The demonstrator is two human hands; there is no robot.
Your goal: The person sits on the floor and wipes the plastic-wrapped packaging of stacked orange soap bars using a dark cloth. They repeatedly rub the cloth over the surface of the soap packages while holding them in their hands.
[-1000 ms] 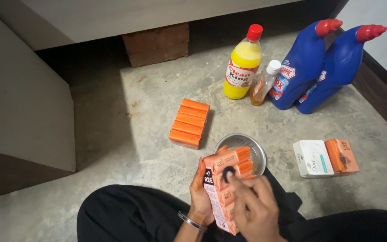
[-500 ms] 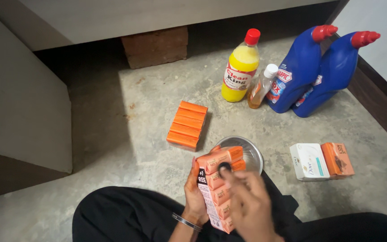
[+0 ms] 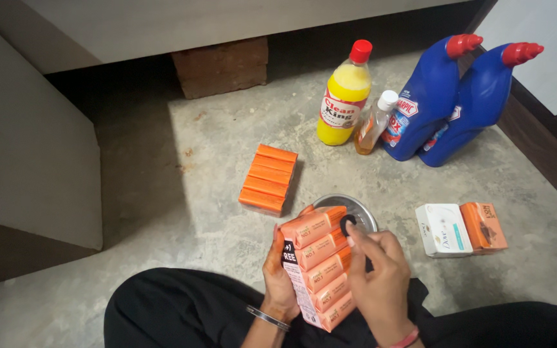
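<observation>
Orange soap, a shrink-wrapped multipack of bars (image 3: 317, 267), sits upright in my left hand (image 3: 278, 277) above my lap — thumb side hidden behind it, fingers wrapped round its back edge, so that hand is closed on the pack. Compared with a second ago I have lifted it a little nearer to me and tilted its top end toward the steel bowl (image 3: 356, 209) on the floor, which it now partly covers. My right hand (image 3: 378, 280) has shifted too: half a second ago it lay over the pack's front, and now its fingertips (image 3: 351, 240) pinch at the top right corner by the small dark round mark, thumb and forefinger nearly together on the wrapper, the other fingers curled loose. I read that as working at the wrapping rather than just carrying the pack.

Nothing else on the concrete floor has moved — the second orange pack (image 3: 269, 178) lies flat well ahead, the white soap box (image 3: 443, 230) and small orange box (image 3: 485, 227) touch side by side to my right, and the yellow bottle (image 3: 344, 96), little clear bottle (image 3: 374, 122) and two blue bottles (image 3: 452, 103) stand at the back.
</observation>
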